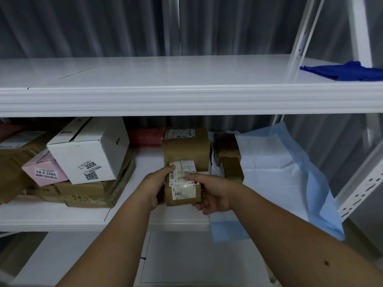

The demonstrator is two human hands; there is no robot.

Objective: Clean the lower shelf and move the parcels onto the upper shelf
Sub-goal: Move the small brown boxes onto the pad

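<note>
A small brown parcel [183,189] with white labels, one reading 204, sits at the front of the lower shelf [51,216]. My left hand [156,188] grips its left side and my right hand [209,193] grips its right side, thumb on the top label. Behind it stands a larger brown parcel [186,148]. To the left lie a white box marked 3008 [89,150], a pink box [44,170] and brown taped parcels [89,193]. The upper shelf [165,75] bears only a blue cloth [348,72] at its right end.
A light blue sheet [290,179] covers the right part of the lower shelf and hangs over its edge. Two small brown boxes [229,156] stand on it. A red packet [146,137] lies at the back. White perforated uprights [364,187] frame the right side.
</note>
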